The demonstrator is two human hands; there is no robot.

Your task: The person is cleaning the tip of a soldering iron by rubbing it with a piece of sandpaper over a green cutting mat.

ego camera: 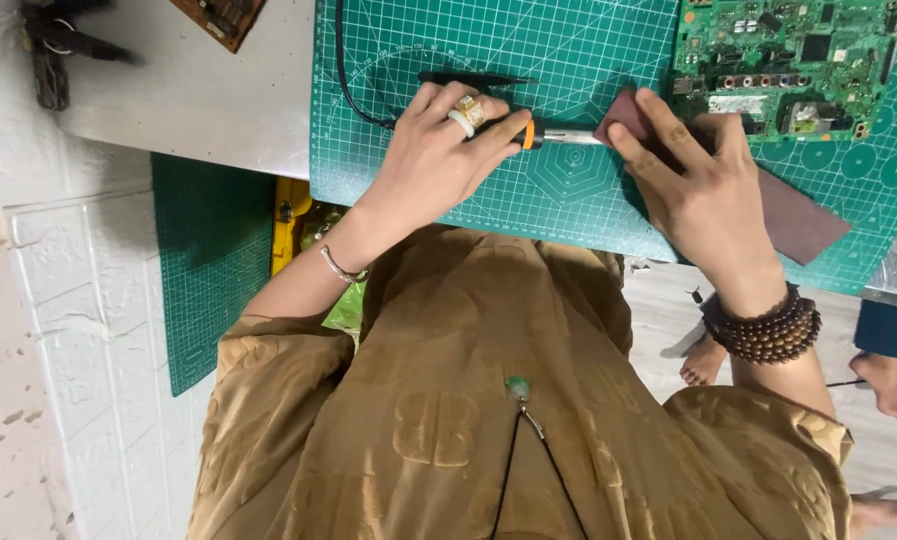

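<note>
My left hand [439, 150], with a ring on one finger, is closed around the black and orange handle of a soldering iron [529, 133] that lies across a green cutting mat [569, 60]. The iron's metal shaft [572, 137] points right into the folded end of a brown abrasive sheet [799, 220]. My right hand [704, 190], with a bead bracelet at the wrist, pinches that folded end around the tip, so the tip is hidden. The rest of the sheet lies flat on the mat under my right palm.
A green circuit board [789, 60] lies on the mat at the far right. Black tweezers [474, 78] and the iron's black cable [344, 70] are beyond my left hand. A brown board [224, 15] and a dark tool [59, 45] sit far left. Bare feet [884, 375] show below the table.
</note>
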